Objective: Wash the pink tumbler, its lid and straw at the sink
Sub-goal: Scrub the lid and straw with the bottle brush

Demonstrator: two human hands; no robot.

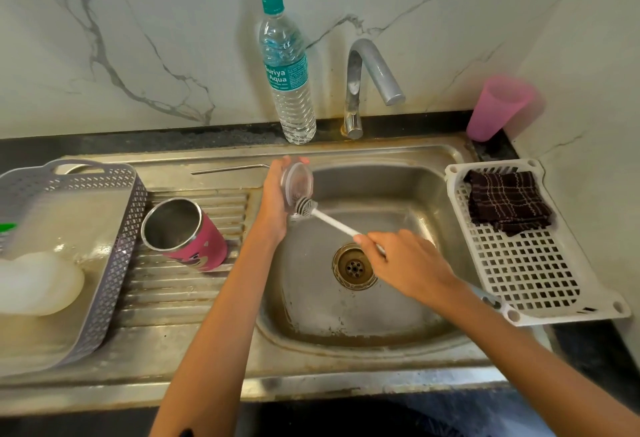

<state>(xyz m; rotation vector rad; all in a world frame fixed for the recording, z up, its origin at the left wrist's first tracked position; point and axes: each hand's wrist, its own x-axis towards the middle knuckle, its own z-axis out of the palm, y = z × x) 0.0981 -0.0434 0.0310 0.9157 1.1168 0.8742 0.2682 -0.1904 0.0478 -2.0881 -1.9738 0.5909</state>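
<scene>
My left hand (275,194) holds the clear round lid (298,183) on edge over the left side of the sink basin (398,325). My right hand (405,263) grips the white handle of a thin brush (332,223), whose bristled head presses against the lid's lower rim. The pink tumbler (188,234) with a steel inside lies tilted on the ribbed drainboard, mouth toward me. The metal straw (228,169) lies flat on the sink's back ledge, left of the lid.
A water bottle (289,69) and the tap (367,83) stand behind the basin. A pink plastic cup (495,109) sits in the right corner. A white rack (526,263) with a dark cloth (507,202) is at right, a grey basket (114,246) at left.
</scene>
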